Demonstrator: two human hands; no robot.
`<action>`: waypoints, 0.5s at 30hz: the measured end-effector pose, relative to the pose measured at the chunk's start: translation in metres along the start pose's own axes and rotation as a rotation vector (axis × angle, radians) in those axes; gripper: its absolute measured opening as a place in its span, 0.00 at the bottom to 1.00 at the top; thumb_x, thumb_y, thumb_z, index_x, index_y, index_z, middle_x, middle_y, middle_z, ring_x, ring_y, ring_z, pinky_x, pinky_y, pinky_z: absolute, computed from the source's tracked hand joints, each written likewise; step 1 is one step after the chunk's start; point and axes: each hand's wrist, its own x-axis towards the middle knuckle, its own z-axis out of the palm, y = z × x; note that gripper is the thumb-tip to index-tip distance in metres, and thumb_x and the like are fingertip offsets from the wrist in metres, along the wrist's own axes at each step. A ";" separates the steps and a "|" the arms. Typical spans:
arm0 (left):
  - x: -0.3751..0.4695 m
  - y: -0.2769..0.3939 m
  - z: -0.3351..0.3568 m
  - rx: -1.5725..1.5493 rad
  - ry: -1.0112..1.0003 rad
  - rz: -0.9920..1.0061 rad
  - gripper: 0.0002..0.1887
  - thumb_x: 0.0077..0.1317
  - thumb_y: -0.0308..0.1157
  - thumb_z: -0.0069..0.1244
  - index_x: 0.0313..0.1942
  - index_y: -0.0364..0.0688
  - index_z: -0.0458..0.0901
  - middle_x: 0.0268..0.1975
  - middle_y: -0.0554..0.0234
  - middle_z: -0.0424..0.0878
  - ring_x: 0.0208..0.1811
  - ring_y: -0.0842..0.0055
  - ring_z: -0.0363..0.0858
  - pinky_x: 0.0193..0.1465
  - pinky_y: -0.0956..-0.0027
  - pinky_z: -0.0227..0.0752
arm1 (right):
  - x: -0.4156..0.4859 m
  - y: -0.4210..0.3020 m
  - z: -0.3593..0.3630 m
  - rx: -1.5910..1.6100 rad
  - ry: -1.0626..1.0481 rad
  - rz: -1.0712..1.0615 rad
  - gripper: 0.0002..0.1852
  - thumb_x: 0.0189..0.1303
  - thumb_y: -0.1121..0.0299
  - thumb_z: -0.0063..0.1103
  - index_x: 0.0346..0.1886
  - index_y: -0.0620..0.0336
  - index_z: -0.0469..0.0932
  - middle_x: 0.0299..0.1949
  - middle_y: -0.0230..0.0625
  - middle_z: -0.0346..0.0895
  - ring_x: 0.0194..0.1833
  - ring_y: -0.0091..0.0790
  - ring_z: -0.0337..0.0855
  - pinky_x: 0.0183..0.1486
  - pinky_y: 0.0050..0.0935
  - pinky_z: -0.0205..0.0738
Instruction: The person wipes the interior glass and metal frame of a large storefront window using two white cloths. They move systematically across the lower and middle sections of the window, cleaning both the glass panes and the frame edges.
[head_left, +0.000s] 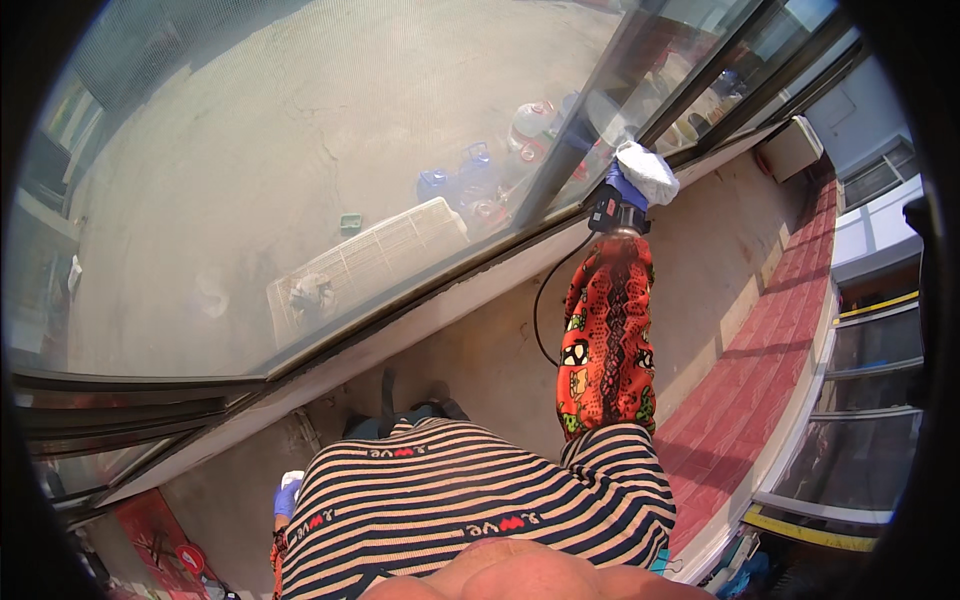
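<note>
My right hand (627, 187), in a blue glove, is stretched forward and holds a white cloth (648, 172) at the dark window frame, by the edge of the glass pane (390, 127). A patterned red sleeve cover (611, 337) is on that arm, and a black device with a cable is at the wrist. My left hand (286, 499), also gloved in blue, hangs low at my left side with something white in it, perhaps a cloth. Its fingers are partly hidden.
Beyond the glass lie a white plastic rack (367, 262), a small green dish (350, 223) and several large plastic bottles (465, 180). A ledge (420, 315) runs below the window. Red tiles (742, 390) line the right, near a white box (796, 154). A red board (154, 540) lies lower left.
</note>
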 end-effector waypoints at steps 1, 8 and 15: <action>-0.012 0.000 0.002 -0.164 -0.047 -0.019 0.22 0.57 0.30 0.62 0.52 0.34 0.83 0.45 0.56 0.86 0.45 0.68 0.84 0.51 0.63 0.78 | 0.008 -0.012 -0.009 -0.138 -0.190 -0.045 0.15 0.67 0.59 0.50 0.45 0.56 0.82 0.45 0.43 0.85 0.42 0.42 0.85 0.43 0.43 0.78; -0.043 0.060 0.019 -0.133 0.086 0.128 0.27 0.54 0.24 0.64 0.57 0.34 0.79 0.48 0.59 0.85 0.48 0.69 0.84 0.55 0.65 0.77 | -0.055 -0.002 0.013 -0.178 0.834 0.049 0.23 0.72 0.54 0.46 0.62 0.58 0.76 0.60 0.42 0.79 0.61 0.44 0.79 0.66 0.48 0.72; -0.025 0.212 0.091 0.144 -0.155 0.714 0.49 0.55 0.19 0.65 0.76 0.42 0.57 0.60 0.59 0.77 0.55 0.74 0.80 0.59 0.70 0.76 | -0.151 0.063 0.052 -0.134 0.855 0.282 0.22 0.72 0.57 0.45 0.62 0.58 0.74 0.59 0.44 0.79 0.59 0.46 0.79 0.65 0.48 0.72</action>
